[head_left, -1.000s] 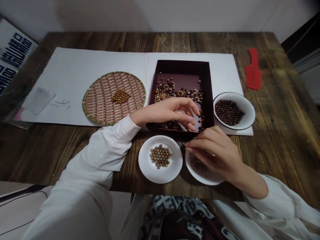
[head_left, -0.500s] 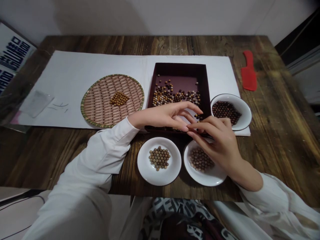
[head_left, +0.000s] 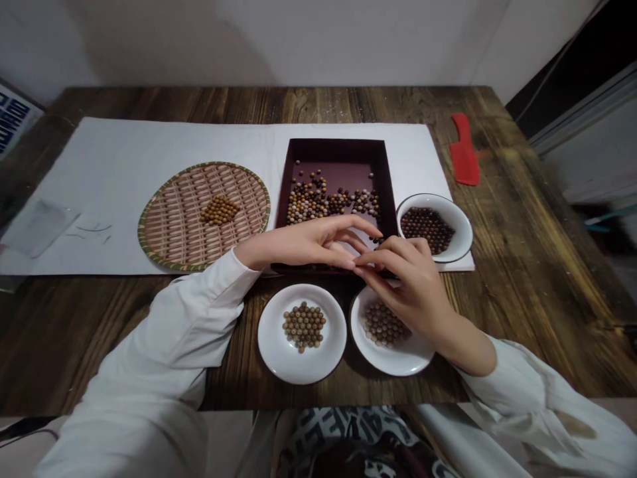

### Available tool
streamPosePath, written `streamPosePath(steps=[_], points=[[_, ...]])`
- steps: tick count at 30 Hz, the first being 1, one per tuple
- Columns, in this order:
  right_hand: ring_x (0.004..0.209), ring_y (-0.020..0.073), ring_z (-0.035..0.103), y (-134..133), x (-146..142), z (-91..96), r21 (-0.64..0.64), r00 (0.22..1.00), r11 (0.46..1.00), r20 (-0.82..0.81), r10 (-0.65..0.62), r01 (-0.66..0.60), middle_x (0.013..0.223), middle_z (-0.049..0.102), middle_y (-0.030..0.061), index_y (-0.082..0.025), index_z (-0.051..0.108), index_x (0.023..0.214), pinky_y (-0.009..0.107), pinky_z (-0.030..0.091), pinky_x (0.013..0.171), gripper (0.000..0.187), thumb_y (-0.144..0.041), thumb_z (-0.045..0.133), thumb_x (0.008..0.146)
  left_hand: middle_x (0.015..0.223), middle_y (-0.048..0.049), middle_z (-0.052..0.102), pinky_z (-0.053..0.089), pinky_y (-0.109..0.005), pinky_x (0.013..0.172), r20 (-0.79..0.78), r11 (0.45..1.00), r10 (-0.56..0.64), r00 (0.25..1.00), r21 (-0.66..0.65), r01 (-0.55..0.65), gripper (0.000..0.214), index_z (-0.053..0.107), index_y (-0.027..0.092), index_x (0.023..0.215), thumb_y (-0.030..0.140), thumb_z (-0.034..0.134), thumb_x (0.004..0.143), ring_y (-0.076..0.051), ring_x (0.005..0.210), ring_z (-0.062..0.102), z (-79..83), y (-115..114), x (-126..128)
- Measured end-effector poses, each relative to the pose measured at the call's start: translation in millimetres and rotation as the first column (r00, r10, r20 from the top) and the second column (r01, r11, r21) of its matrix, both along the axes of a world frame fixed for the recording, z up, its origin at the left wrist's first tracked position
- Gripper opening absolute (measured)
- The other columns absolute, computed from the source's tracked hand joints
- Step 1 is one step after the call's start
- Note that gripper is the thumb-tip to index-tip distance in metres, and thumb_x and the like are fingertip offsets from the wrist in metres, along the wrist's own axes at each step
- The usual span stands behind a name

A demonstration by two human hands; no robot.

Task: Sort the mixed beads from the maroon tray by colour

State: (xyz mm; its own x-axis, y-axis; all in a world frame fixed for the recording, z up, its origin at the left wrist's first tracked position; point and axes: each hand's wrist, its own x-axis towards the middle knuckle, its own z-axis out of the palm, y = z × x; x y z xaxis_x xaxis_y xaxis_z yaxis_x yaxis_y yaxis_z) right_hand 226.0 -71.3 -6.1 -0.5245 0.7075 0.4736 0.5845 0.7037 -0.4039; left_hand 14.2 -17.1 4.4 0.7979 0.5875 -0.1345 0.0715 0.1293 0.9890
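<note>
A dark red tray [head_left: 287, 179] holds mixed brown, tan and dark beads [head_left: 328, 199]. My left hand [head_left: 308, 242] lies over the tray's front part, fingers loosely curved and apart, tips down among the beads. My right hand [head_left: 411, 285] reaches in from the right over the tray's front rim. Its fingers are pinched together and touch my left fingertips; what they hold is hidden. Below it stands a white plate [head_left: 393, 362] of reddish-brown beads [head_left: 381, 323].
A second white plate [head_left: 271, 345] holds tan beads [head_left: 303, 325]. A white bowl [head_left: 460, 226] of dark beads sits right of the tray. A woven tray [head_left: 154, 226] with yellow beads [head_left: 219, 209] lies left on white paper [head_left: 149, 146]. A red comb [head_left: 464, 159] lies far right.
My right hand has risen from the reddish-bead plate to the tray's front rim and now meets my left fingertips. The camera has turned right, so everything sits further left.
</note>
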Motion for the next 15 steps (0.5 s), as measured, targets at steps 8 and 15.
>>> streamPosePath(steps=[8,15], points=[[0.076,0.0134,0.057,1.6,2.8,-0.8,0.052,1.0,0.999,0.001,-0.006,0.006,0.082,0.064,-0.0012,-0.022,0.062,0.097,0.033,0.034,0.073,0.004,-0.021,0.061,0.092,0.109,-0.0072,0.07,0.051,-0.033,0.092,-0.116,0.995,-0.004,0.993,0.097,0.015,0.021,0.064,0.013,0.105,0.019,0.066,0.085,-0.017,0.099,0.067,4.6,-0.7,2.1],[0.077,0.0137,0.059,2.8,5.3,-2.4,0.054,0.999,0.997,-0.012,0.052,-0.052,0.082,0.064,-0.0005,-0.023,0.061,0.099,0.032,0.036,0.074,0.006,-0.022,0.059,0.094,0.102,-0.0058,0.07,0.047,-0.032,0.095,-0.138,0.981,-0.052,0.989,0.179,0.077,0.017,0.067,0.013,0.092,0.028,0.069,0.084,-0.017,0.1,0.064,0.7,3.1,0.4]])
